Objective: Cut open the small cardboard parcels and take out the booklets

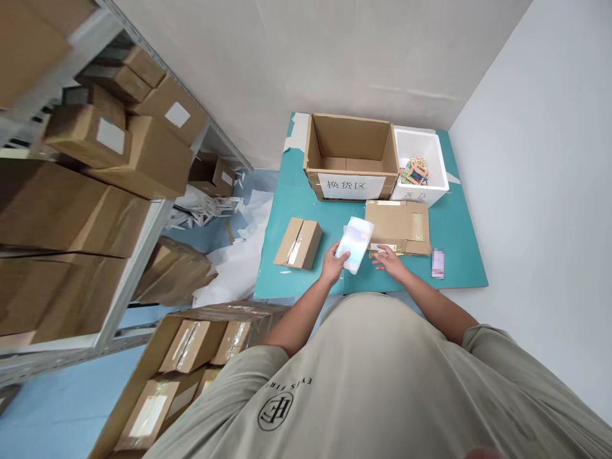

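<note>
The left hand (333,262) pinches a shiny packet (357,237), seemingly a holding step; the right hand (389,262), fingers spread, would need closing to grip

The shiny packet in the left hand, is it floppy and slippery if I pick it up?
The shiny packet may be a little slippery, because its surface looks smooth and glossy. It's probably not very floppy: it looks nearly flat, though the left hand grips only one side. It may be fairly light too, since just one hand holds it.

Bright; glare on packet (356,239); left edge perhaps blurred
</note>
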Demonstrator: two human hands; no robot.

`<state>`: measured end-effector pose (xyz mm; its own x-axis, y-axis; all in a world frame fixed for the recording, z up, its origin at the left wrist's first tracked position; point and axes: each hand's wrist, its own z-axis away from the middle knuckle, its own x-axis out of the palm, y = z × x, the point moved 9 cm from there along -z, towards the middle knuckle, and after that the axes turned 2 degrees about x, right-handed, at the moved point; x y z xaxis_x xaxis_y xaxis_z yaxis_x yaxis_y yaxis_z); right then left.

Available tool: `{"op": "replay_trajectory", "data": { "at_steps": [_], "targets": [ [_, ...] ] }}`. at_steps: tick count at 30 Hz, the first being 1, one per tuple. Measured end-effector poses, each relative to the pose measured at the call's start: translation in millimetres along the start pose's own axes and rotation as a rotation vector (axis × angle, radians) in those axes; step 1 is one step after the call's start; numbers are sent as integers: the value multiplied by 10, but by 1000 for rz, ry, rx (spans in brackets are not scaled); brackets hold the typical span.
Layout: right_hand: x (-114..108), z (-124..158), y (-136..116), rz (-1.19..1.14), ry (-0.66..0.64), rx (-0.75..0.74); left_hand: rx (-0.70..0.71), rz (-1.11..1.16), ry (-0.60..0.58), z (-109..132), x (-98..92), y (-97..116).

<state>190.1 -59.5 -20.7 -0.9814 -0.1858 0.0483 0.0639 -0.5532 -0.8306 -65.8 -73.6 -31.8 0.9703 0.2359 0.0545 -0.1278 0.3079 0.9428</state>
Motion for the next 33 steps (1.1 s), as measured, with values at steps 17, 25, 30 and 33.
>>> {"op": "replay_trajectory", "data": {
  "at_steps": [17, 25, 30, 33],
  "targets": [
    [635, 445, -1085, -333, -369, -67, 487, -105, -298, 629, 493, 1477],
    [-128, 483, -1055, -338, -299, 63, 349, 86, -61, 659, 162, 1653],
    [-440, 429, -1061, -377, -235, -37, 323, 31, -6, 711, 124, 1632],
    [-503, 407, -1109, -416, -191, -94, 289, -117, 42, 707, 157, 1616]
  ]
}}
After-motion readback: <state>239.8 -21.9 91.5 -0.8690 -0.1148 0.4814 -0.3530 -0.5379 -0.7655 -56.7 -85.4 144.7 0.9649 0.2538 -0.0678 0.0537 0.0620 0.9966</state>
